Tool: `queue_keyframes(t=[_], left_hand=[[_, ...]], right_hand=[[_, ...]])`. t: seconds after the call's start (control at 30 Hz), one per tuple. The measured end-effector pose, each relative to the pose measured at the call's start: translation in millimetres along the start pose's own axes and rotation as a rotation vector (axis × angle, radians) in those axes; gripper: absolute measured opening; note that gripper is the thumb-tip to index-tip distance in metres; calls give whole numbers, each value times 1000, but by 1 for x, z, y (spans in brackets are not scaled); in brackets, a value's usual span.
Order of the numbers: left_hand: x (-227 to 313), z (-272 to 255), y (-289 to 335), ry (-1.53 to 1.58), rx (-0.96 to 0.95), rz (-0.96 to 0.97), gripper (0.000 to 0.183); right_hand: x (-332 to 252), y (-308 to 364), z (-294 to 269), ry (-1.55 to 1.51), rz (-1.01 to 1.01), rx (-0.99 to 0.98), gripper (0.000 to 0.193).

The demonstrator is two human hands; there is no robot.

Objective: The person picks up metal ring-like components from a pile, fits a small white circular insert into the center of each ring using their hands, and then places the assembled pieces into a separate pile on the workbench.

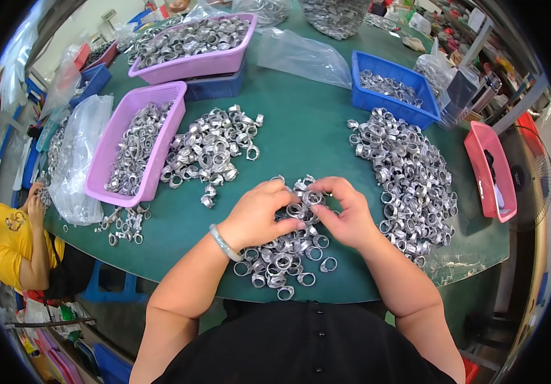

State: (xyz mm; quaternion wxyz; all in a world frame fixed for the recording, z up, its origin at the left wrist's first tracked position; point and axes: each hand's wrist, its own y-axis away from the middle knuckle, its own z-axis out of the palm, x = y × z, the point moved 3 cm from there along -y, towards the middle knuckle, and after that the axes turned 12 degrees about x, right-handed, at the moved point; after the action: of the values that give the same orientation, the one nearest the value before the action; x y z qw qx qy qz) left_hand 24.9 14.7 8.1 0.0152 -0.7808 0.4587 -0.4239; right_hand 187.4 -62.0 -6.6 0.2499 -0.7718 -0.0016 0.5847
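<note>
My left hand (259,213), with a pale bangle (225,243) at its wrist, curls its fingers and thumb around silver metal rings at the top of the near pile (282,261). My right hand (347,214) pinches a silver metal ring (314,197) between thumb and fingers, close to the left fingertips. More rings lie under and behind both hands, partly hidden. Loose rings spread from this pile toward the table's near edge, between my forearms. Each ring is a small round band with a thicker, raised part on one side.
A large ring pile (409,182) lies right, below a blue bin (395,116). Another pile (211,147) lies left, beside a lilac basket (98,163). Farther back is a second lilac basket (189,68). A pink basket (480,169) stands right. A person in yellow (13,246) sits left.
</note>
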Motion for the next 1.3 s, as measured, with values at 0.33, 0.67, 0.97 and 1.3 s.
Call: queue_keyframes(t=[0.33, 0.67, 0.97, 1.3], left_hand=[[-21, -26, -8, -182, 369, 61, 16], [-63, -47, -55, -857, 387, -78, 16], [-83, -62, -58, -709, 370, -247, 11], [-53, -55, -29, 753, 301, -510, 8]], right_hand=[[-9, -7, 9, 253, -226, -92, 25], [0, -84, 54, 668, -142, -268, 25], [20, -113, 114, 849, 14, -293, 31], [2, -106, 70, 244, 223, -227, 12]])
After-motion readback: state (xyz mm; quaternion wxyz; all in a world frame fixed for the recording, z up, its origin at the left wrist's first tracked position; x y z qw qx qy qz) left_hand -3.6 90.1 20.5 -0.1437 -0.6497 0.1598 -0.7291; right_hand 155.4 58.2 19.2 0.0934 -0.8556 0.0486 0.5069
